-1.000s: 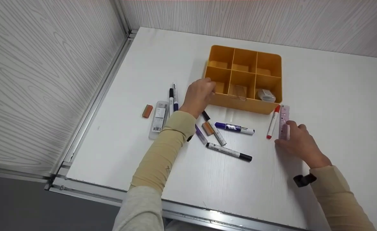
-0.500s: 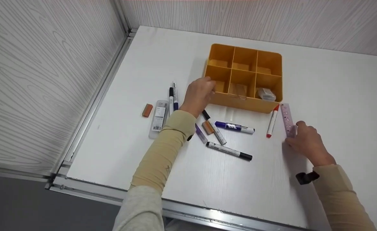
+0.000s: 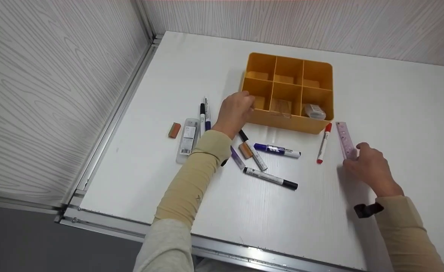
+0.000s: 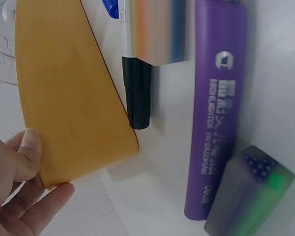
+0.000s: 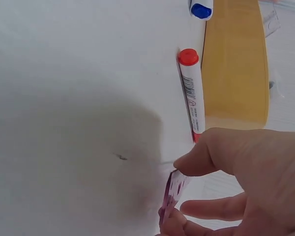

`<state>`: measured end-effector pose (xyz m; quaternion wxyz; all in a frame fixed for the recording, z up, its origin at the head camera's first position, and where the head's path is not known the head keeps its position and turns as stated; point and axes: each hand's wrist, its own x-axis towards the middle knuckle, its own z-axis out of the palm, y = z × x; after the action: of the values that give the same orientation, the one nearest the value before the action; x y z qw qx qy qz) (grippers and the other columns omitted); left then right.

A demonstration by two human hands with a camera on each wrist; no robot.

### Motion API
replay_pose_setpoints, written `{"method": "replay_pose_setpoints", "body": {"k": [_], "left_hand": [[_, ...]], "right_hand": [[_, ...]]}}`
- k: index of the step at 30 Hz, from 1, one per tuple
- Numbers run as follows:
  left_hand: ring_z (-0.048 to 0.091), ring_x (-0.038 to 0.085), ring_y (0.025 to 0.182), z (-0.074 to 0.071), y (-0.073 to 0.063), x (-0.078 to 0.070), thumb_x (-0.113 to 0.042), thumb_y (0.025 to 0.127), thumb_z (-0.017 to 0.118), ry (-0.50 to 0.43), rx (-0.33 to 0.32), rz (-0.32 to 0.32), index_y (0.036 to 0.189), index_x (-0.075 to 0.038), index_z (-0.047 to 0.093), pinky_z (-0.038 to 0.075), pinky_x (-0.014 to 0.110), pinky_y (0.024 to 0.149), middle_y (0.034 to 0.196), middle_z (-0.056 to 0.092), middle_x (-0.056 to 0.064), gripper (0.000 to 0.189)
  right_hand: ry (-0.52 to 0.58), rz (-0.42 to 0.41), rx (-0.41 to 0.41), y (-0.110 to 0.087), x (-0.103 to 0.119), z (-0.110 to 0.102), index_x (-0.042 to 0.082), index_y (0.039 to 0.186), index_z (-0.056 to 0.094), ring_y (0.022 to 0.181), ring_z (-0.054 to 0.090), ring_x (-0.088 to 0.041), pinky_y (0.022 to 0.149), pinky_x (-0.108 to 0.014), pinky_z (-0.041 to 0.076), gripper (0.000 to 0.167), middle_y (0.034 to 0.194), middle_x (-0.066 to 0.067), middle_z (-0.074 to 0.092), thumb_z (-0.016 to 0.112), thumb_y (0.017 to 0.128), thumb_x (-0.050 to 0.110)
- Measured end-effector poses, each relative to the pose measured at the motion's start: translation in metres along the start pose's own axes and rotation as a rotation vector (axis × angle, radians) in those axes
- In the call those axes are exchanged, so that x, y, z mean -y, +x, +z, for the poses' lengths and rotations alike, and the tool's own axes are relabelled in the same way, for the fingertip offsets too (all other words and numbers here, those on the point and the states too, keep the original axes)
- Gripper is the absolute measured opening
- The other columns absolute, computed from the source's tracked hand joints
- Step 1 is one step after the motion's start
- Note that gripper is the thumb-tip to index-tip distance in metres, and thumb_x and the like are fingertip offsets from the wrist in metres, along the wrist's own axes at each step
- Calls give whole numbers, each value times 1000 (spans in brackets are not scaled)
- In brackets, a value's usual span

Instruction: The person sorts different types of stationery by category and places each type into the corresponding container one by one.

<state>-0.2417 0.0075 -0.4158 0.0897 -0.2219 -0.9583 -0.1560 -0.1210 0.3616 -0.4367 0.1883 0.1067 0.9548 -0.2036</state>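
My left hand grips the near-left corner of an orange box with several compartments. In the left wrist view, the thumb lies on the box's wall near the rim. To the right of the box, my right hand pinches the near end of a pink ruler, its far end pointing away from me. The right wrist view has the ruler tilted on edge between thumb and fingers. A red-capped marker lies left of it. Fingers hide the ruler's near end.
Inside the box are a clear plastic piece and a small clear case. Before it lie a purple marker, a black marker, and an eraser. Further left are a long clear case and another eraser.
My right hand has moved to the right, drawing the pink ruler away from the red-capped marker and turning it at a slant. My left hand has kept its grip on the box corner.
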Motion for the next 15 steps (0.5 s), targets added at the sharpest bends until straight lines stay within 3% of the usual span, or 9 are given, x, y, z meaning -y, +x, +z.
{"method": "replay_pose_setpoints", "body": {"k": [15], "left_hand": [[65, 20, 88, 0, 1, -1, -12, 95, 66, 8, 28, -15, 98, -8, 74, 55, 28, 80, 95, 69, 5, 10]], "right_hand": [[51, -37, -81, -6, -1, -18, -13, 144, 28, 89, 59, -36, 66, -33, 53, 66, 118, -36, 54, 50, 95, 25]]}}
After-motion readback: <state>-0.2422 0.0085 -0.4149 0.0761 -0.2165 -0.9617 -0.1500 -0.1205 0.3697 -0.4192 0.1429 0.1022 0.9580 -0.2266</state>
